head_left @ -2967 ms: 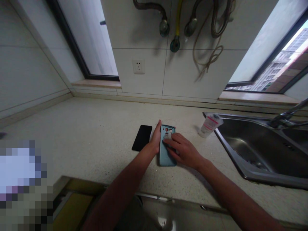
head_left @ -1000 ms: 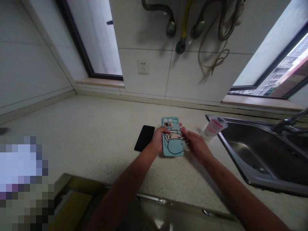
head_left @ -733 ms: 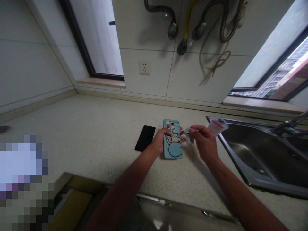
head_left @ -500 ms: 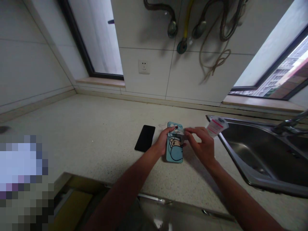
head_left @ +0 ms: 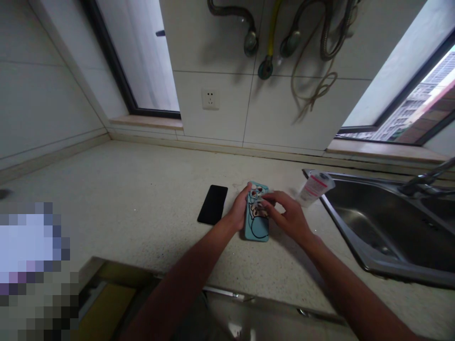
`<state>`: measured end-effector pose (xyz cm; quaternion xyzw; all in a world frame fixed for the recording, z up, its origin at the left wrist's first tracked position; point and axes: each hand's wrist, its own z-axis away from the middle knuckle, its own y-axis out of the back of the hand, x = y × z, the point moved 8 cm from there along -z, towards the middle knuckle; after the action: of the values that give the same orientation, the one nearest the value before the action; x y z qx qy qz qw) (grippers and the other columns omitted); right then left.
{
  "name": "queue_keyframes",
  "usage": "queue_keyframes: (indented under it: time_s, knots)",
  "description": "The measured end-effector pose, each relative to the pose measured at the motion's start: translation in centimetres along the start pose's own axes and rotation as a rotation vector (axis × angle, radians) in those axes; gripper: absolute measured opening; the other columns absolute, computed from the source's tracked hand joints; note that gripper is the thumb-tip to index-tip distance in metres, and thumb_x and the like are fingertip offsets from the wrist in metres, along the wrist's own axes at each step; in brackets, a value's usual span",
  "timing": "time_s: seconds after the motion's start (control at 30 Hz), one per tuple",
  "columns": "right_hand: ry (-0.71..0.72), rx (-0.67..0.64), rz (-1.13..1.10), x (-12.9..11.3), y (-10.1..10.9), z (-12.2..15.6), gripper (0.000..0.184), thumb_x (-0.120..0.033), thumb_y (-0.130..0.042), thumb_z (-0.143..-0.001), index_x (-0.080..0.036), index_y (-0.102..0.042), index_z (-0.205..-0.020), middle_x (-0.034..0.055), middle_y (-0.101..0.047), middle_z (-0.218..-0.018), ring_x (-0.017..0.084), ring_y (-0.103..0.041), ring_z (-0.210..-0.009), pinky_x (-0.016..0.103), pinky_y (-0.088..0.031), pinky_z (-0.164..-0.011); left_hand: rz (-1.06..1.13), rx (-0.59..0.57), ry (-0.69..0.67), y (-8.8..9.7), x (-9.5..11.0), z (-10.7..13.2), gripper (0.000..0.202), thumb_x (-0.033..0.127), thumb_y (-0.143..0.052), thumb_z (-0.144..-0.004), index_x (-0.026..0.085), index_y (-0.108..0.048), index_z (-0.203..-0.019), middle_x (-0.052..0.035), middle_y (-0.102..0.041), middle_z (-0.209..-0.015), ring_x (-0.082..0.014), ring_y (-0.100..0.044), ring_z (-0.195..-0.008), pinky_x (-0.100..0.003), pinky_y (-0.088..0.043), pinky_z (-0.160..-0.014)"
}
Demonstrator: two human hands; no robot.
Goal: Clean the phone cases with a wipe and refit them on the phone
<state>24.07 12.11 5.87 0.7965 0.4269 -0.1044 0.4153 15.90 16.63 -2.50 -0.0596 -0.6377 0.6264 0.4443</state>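
Note:
A teal phone case [head_left: 256, 231] with a cartoon bear print lies on the speckled stone countertop [head_left: 142, 180]. My left hand [head_left: 239, 208] grips its left edge. My right hand [head_left: 286, 220] reaches over from the right, its fingertips pinching a small transparent piece [head_left: 262, 204] against the upper part of the case. That piece is partly hidden by my fingers, and its exact kind is too small to tell. A black smartphone [head_left: 212, 204] lies face down or dark-side up just left of my left hand, untouched.
A white tube with pink print [head_left: 315, 188] stands by the rim of a steel sink [head_left: 377, 227] on the right, below a faucet [head_left: 426, 180]. Hoses and a wall socket [head_left: 210, 99] are on the tiled wall. A pixelated blur covers the lower left.
The case now shows its bear print and sits slightly higher on the counter. My right hand has moved from beside the case onto its upper part, bringing the small transparent piece with it.

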Motion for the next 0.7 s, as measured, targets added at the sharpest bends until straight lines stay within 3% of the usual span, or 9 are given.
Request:
queue_keyframes:
  time_s: [0.13, 0.3, 0.47, 0.63, 0.7]
  knots:
    - [-0.039, -0.039, 0.110, 1.5, -1.5, 0.7, 0.038, -0.038, -0.056, -0.092, -0.020, -0.060, -0.126, 0.0149, -0.069, -0.114, 0.030, -0.064, -0.102, 0.050, -0.052, -0.089, -0.008, 0.016, 0.034, 0.0, -0.5, 0.1, 0.059, 0.054, -0.034, -0.097, 0.008, -0.069, -0.107, -0.0141, -0.074, -0.083, -0.0228, -0.071, -0.074, -0.034, -0.055, -0.074]
    - [-0.065, -0.091, 0.095, 2.6, -2.7, 1.5, 0.055, -0.039, -0.054, -0.093, -0.019, -0.046, -0.144, 0.0179, -0.060, -0.134, 0.032, -0.058, -0.122, 0.054, -0.048, -0.100, -0.048, 0.000, 0.059, 0.0, -0.9, 0.0, 0.064, 0.058, -0.031, -0.097, 0.008, -0.069, -0.112, -0.0151, -0.074, -0.087, -0.0235, -0.072, -0.080, -0.034, -0.055, -0.078]
    - [-0.067, -0.139, 0.058, 2.1, -3.1, 1.6, 0.066, -0.041, -0.055, -0.093, -0.019, -0.035, -0.152, 0.0191, -0.050, -0.145, 0.034, -0.051, -0.132, 0.055, -0.045, -0.105, -0.121, -0.002, 0.011, 0.2, -0.7, -0.1, 0.073, 0.067, -0.028, -0.094, 0.009, -0.068, -0.116, -0.0156, -0.075, -0.094, -0.0246, -0.072, -0.087, -0.034, -0.054, -0.083]
    - [0.121, -0.134, 0.079, 0.2, -2.9, 1.4, 0.063, -0.041, -0.055, -0.095, -0.022, -0.036, -0.151, 0.0168, -0.051, -0.146, 0.034, -0.046, -0.137, 0.059, -0.036, -0.113, -0.174, -0.049, -0.011, -0.6, -1.1, 0.4, 0.082, 0.071, -0.017, -0.092, 0.013, -0.066, -0.122, -0.0152, -0.074, -0.101, -0.0255, -0.070, -0.096, -0.037, -0.052, -0.090]
    - [0.181, -0.122, 0.084, -0.5, -2.7, 1.4, 0.058, -0.040, -0.055, -0.095, -0.022, -0.041, -0.148, 0.0159, -0.055, -0.142, 0.033, -0.048, -0.135, 0.059, -0.038, -0.112, -0.173, -0.062, -0.017, -1.0, -1.2, 0.6, 0.081, 0.071, -0.016, -0.093, 0.014, -0.066, -0.123, -0.0152, -0.074, -0.103, -0.0255, -0.070, -0.097, -0.037, -0.051, -0.092]
